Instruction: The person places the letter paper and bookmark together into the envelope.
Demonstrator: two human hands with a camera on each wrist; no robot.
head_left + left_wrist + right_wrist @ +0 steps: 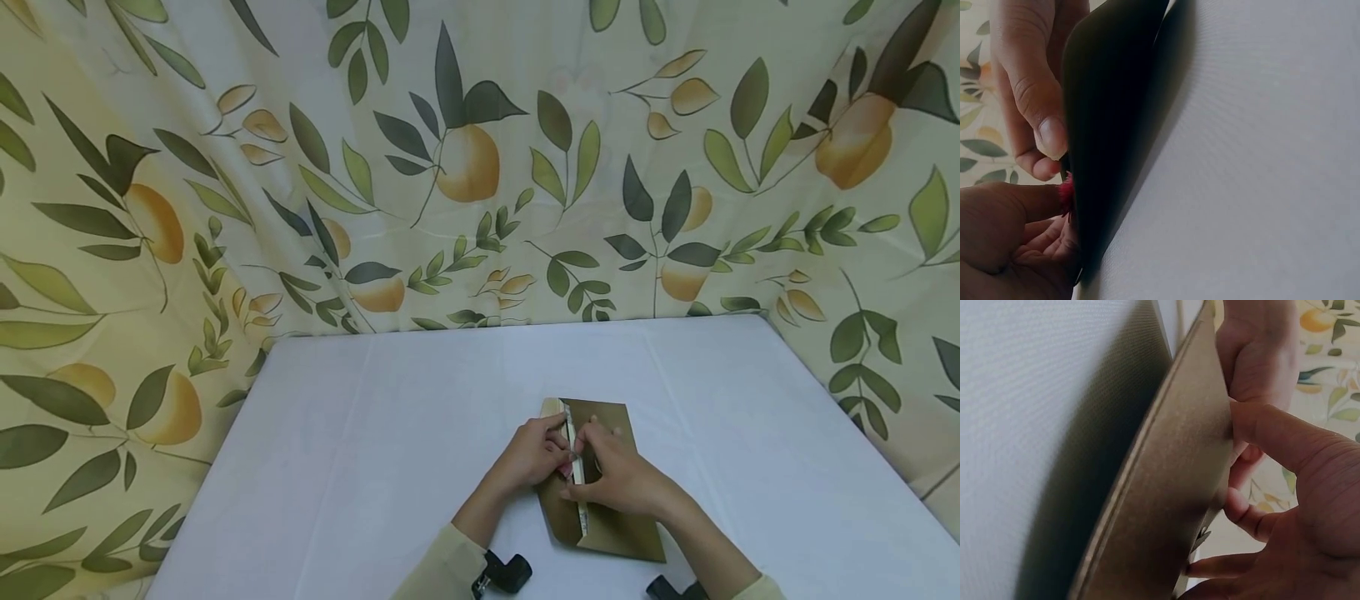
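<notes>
A brown paper envelope (633,533) is tilted off the white table, with a pale strip (577,475) running along its opening. My left hand (534,450) grips the left side by the flap. In the left wrist view its thumb presses on a small fuzzy red piece (1067,192), perhaps a dried flower, at the envelope edge. My right hand (624,473) reaches over from the right and pinches at the strip and edge, close to the left fingers. The right wrist view shows a small dark sliver (1201,537) on the envelope beside the right fingers; its kind is unclear.
The white-covered table (405,433) spreads around the envelope. A curtain (525,167) printed with leaves and fruit hangs behind the table and along its sides. Black wrist devices (504,575) sit by both sleeves.
</notes>
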